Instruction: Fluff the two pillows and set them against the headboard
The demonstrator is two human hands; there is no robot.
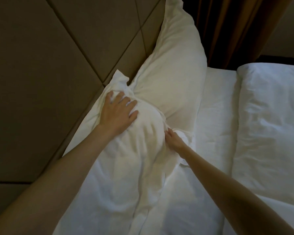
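Two white pillows lean along the padded brown headboard point(46, 68). The near pillow point(126, 160) lies under both my hands, its top corner sticking up against the headboard. My left hand point(119, 114) presses flat on its upper part with fingers spread. My right hand point(174, 140) pinches the pillowcase edge at the pillow's right side. The far pillow point(173, 65) stands upright against the headboard, its lower end touching the near pillow.
A white sheet point(215, 107) covers the mattress to the right of the pillows. A folded white duvet point(270, 126) lies further right. A brown curtain point(234, 28) hangs behind the far pillow, beyond the bed's far side.
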